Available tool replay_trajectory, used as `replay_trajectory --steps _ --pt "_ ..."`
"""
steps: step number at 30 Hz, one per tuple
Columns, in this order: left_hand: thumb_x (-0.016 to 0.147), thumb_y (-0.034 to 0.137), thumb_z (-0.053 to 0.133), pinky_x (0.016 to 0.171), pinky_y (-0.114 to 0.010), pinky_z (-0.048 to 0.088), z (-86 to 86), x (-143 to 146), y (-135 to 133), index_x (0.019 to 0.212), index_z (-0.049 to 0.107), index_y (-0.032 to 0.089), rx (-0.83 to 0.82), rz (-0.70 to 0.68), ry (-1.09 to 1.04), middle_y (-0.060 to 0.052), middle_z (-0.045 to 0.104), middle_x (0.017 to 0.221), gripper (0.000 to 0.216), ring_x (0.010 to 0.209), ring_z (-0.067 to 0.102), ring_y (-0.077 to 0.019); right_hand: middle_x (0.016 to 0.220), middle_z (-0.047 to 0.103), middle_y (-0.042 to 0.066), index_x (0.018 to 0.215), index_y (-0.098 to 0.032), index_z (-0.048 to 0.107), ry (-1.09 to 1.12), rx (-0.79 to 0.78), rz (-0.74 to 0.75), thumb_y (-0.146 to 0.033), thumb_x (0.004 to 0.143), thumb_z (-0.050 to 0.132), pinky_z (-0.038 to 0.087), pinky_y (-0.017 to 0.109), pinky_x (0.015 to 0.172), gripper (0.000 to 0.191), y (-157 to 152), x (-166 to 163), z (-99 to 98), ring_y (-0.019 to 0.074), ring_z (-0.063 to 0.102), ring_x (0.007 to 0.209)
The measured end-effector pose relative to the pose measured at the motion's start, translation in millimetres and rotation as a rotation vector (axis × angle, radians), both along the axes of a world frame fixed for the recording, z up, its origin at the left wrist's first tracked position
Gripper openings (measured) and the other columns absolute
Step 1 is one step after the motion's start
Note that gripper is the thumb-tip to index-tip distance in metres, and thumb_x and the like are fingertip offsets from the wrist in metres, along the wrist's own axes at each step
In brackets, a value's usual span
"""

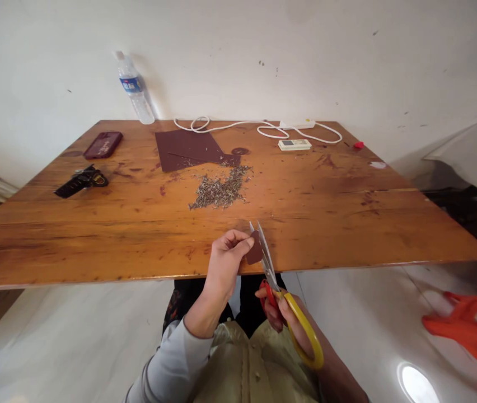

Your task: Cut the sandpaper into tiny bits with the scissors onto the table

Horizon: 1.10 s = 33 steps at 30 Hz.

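Note:
Between its thumb and fingers, my left hand (230,257) pinches a small dark brown piece of sheet material (255,250) above the table's front edge. My right hand (283,310) is wrapped round the handles of a pair of scissors (269,263), one handle red and the other yellow. The two blades are parted slightly and point away from me, with the brown piece at them. Beyond my hands, a heap of thin shreds (221,190) lies on the wooden table. Larger brown sheets (183,148) lie flat behind the heap.
A clear plastic bottle (135,89) stands at the back left by the wall. On the left lie a dark red phone case (103,145) and a black object (81,181). A white cable (238,123) and a remote control (294,145) lie at the back. An orange stool (469,324) is at right.

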<state>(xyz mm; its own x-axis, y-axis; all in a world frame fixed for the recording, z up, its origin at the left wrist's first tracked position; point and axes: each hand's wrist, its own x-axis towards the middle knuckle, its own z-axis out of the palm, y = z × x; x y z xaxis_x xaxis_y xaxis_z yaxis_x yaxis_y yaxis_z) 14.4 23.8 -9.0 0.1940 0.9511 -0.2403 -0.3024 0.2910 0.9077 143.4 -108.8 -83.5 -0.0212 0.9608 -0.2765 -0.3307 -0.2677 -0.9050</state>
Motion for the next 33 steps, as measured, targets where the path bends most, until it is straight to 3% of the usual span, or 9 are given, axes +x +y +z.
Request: replay_trajectory --steps 7,11,15,19,26,33 --pt "0.063 0.034 0.088 0.055 -0.025 0.032 -0.7 -1 0 0.061 0.068 0.019 0.014 -0.017 0.027 0.005 0.052 0.057 0.024 0.056 0.041 -0.0094 0.061 0.029 -0.013 0.095 -0.021 0.069 0.135 -0.080 0.008 -0.090 0.081 0.076 0.016 0.023 0.045 0.071 -2 -7 -1.8 0.0070 0.014 0.049" --pt "0.062 0.032 0.087 0.055 -0.025 0.033 1.5 -2 1 0.064 0.068 0.020 0.000 -0.013 0.015 0.004 0.055 0.060 0.023 0.056 0.042 -0.0094 0.060 0.030 -0.012 0.095 -0.021 0.069 0.071 -0.102 0.006 -0.088 0.083 0.076 0.015 0.023 0.045 0.069 -2 -4 -2.1 0.0073 0.015 0.049" --pt "0.063 0.033 0.087 0.055 -0.025 0.033 1.8 -2 1 0.063 0.068 0.020 0.007 -0.026 0.002 0.004 0.055 0.058 0.023 0.055 0.043 -0.0093 0.061 0.038 -0.009 0.099 -0.019 0.074 -0.026 -0.036 -0.010 -0.088 0.085 0.074 0.024 0.026 0.049 0.070 0 0 1.5 0.0107 0.027 0.052" --pt "0.064 0.034 0.088 0.057 -0.025 0.033 -0.1 -1 1 0.063 0.066 0.019 -0.005 0.005 -0.048 0.004 0.056 0.058 0.026 0.055 0.043 -0.0089 0.069 0.048 -0.003 0.105 -0.018 0.076 0.020 -0.008 0.037 -0.091 0.087 0.069 0.035 0.029 0.057 0.075 -2 -2 2.0 0.0141 0.037 0.059" --pt "0.065 0.036 0.091 0.059 -0.026 0.038 0.6 2 0 0.064 0.062 0.021 0.010 0.061 -0.117 0.006 0.052 0.056 0.032 0.055 0.046 -0.0097 0.063 0.036 -0.009 0.102 -0.018 0.075 0.067 -0.049 0.041 -0.091 0.084 0.072 0.022 0.026 0.049 0.075 -6 -1 -1.6 0.0097 0.024 0.052" --pt "0.072 0.036 0.087 0.059 -0.026 0.041 -2.9 5 -3 0.066 0.060 0.021 0.079 0.072 -0.043 0.005 0.055 0.058 0.031 0.055 0.048 -0.0105 0.061 0.029 -0.013 0.099 -0.018 0.073 0.027 -0.082 -0.003 -0.091 0.080 0.076 0.014 0.026 0.047 0.076 -9 3 -2.1 0.0075 0.012 0.051"
